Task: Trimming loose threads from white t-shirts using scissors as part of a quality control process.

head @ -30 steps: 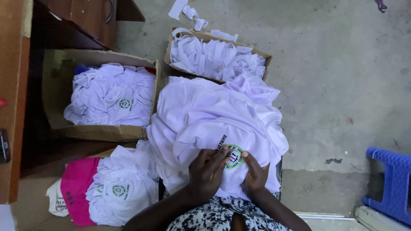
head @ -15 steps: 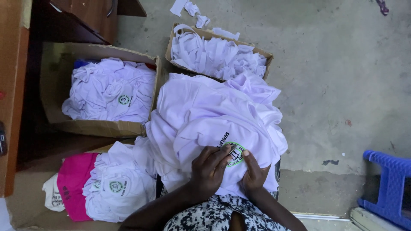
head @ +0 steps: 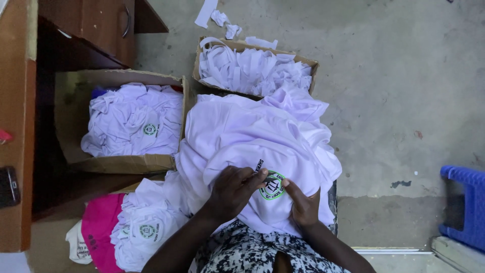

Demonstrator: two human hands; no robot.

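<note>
A pile of white shirts lies on my lap. The top shirt carries a round green and black badge print. My left hand rests flat on the cloth just left of the badge, fingers reaching to its edge. My right hand presses the cloth at the badge's right side, thumb touching it. Both hands pinch or smooth the fabric around the print; whether anything small is held between the fingers is hidden.
A cardboard box of folded white shirts stands at the left. Another box of white fabric strips sits behind the pile. More white shirts and a pink cloth lie lower left. A wooden desk and a blue stool flank me.
Both hands stay on the badge print with only slight finger shifts. The view has moved a little.
</note>
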